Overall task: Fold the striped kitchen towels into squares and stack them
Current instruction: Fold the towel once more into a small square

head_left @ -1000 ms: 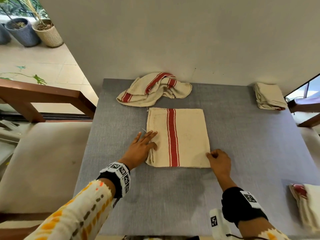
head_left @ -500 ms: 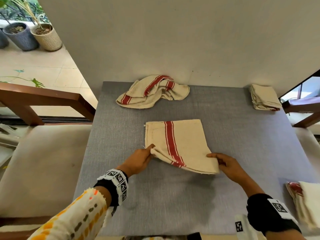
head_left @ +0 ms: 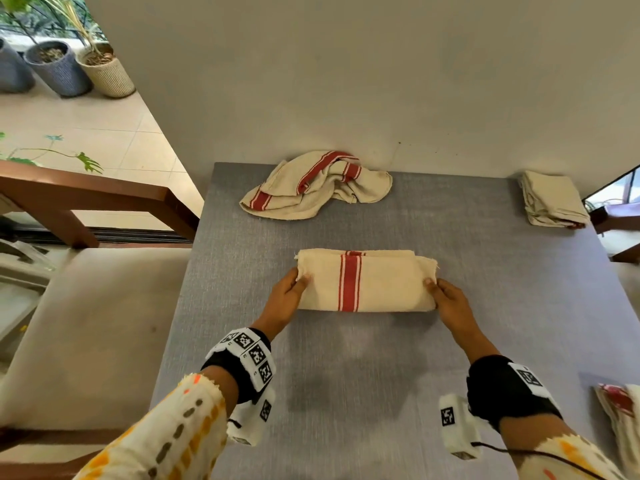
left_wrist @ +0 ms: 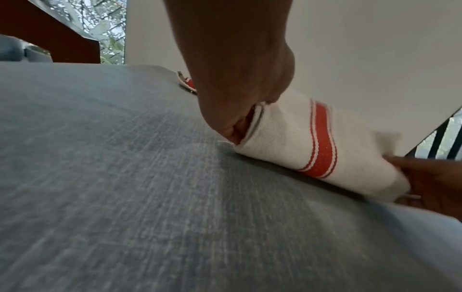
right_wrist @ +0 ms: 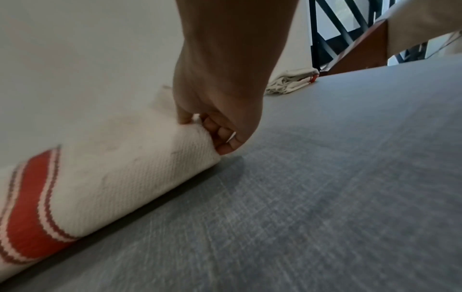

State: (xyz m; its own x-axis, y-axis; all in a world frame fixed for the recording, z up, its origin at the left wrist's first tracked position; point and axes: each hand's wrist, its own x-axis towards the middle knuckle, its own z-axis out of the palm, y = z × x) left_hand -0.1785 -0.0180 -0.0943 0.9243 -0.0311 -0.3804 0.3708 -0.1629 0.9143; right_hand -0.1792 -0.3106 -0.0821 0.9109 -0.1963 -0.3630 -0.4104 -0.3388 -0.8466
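A cream towel with a red stripe (head_left: 367, 282) lies mid-table, its near half turned over away from me onto the far half. My left hand (head_left: 289, 292) pinches its left edge (left_wrist: 252, 126) between thumb and fingers. My right hand (head_left: 446, 299) pinches the right edge (right_wrist: 200, 126) the same way. A crumpled striped towel (head_left: 315, 185) lies at the back of the grey table (head_left: 346, 375) against the wall. A stack of folded towels (head_left: 550, 202) sits at the back right corner.
More folded cloth with red (head_left: 620, 420) lies at the table's near right edge. A cushioned seat with a wooden arm (head_left: 86, 306) stands to the left. Wooden furniture (head_left: 620, 220) stands at the right. The wall runs along the table's far edge.
Both hands took hold of the towel's near corners, lifted them and carried them away from me, folding the flat towel in half into a wide band.
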